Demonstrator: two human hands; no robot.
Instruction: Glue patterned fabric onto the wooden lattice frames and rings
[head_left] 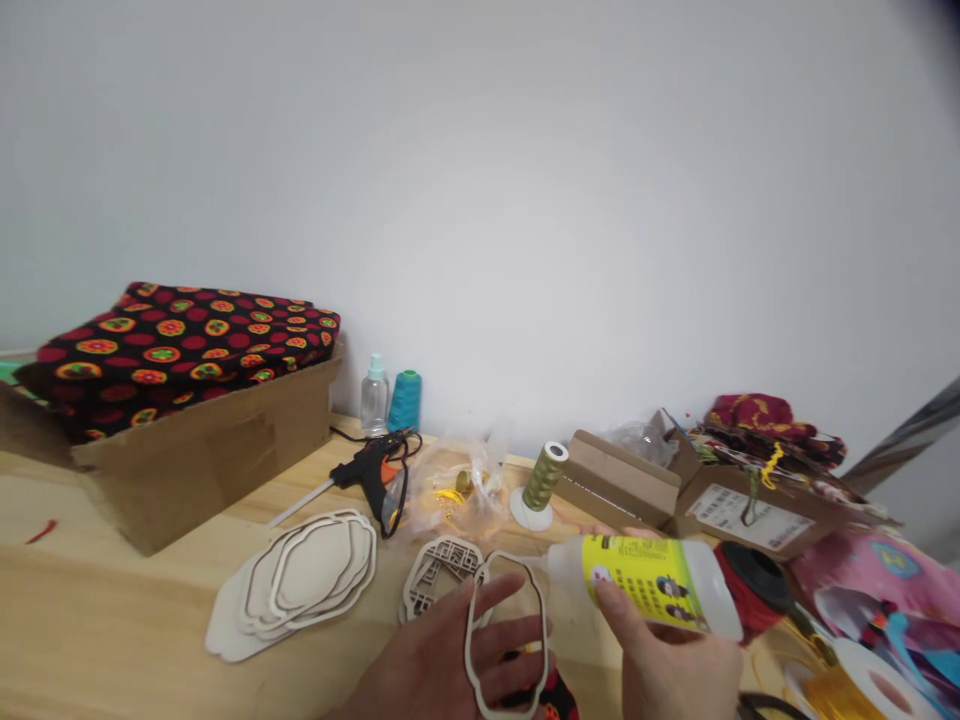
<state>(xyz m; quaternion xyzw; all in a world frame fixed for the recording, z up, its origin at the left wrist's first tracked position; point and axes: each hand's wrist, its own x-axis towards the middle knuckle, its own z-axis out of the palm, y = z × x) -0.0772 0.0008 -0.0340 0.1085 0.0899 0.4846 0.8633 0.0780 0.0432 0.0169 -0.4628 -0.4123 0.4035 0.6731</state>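
- Well, L hand point(450, 640) palm up, low centre; fingers spread apart, thin pale frame point(468, 650) lying across them.
- Frame: hollow, wavy outline; parts of fingers show thru the middle.
- R hand point(667, 665) clamped on white bottle point(652, 585), thumb on its yellow label, other fingers mostly hidden behind.
- Bottle roughly horiz., nozzle point(534, 562) pointing L at top edge of frame. Tip pale & blurred: poss. touching, can't be sure.
- Lattice panel point(436, 570) on wood table point(112, 620), just beyond L hand, partly covered by it.
- Pile of pale shapes point(319, 575), wavy-edged, overlapping, L of panel.
- Behind pile: black glue gun point(365, 478) w/ orange part, white stick, cord looped.
- By wall point(525, 220): clear flask point(374, 402), pale cap, just beside teal thread cone point(405, 402).
- Plastic bag point(484, 500) w/ yellow bits, R of glue gun.
- Olive spool point(545, 478) on white disc, near brown carton point(619, 485).
- Far L: cardboard box point(225, 465) heaped w/ dark patterned cloth point(187, 340); red scrap point(41, 532) on table, nr it.
- Far R: labelled box point(750, 515), maroon cloth point(754, 412) on top; pink cloth point(855, 570) in front; gold roll point(832, 688) low in corner.
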